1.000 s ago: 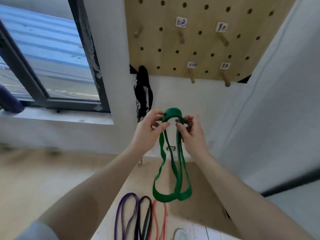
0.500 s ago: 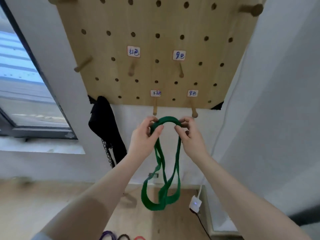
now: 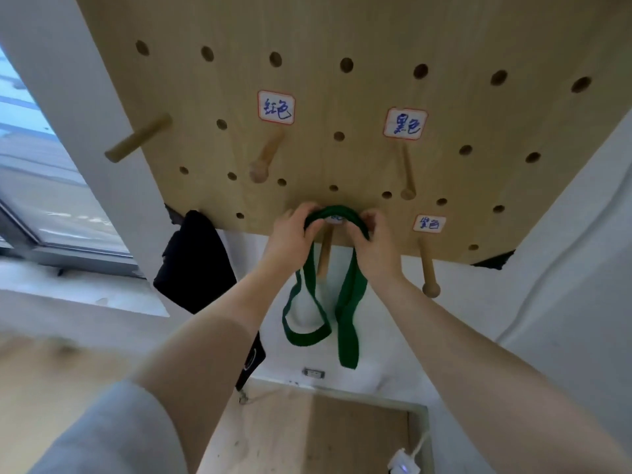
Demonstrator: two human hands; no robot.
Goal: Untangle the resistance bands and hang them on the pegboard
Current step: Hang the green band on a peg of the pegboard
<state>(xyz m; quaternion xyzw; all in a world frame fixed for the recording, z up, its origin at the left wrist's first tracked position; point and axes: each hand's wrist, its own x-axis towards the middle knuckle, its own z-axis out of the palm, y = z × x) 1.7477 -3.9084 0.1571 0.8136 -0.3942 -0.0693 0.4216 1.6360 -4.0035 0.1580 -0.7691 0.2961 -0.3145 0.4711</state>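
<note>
Left hand (image 3: 290, 239): pinches the green band (image 3: 345, 302) top.
Right hand (image 3: 374, 249): pinches it too.
Band: middle of frame, at a peg (image 3: 324, 254) on the pegboard (image 3: 342, 29).

The pegboard (image 3: 342, 35) and its pegs (image 3: 263, 160) look like smooth pale wood, and the green band (image 3: 349, 302) looks matt and rubbery.

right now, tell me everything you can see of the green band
The green band is a flat, matte, rubbery-looking loop, doubled over. The left hand and right hand pinch its arched top against the lower edge of the pegboard, around a wooden peg. Two loops hang slack below, the right one lower.
</note>
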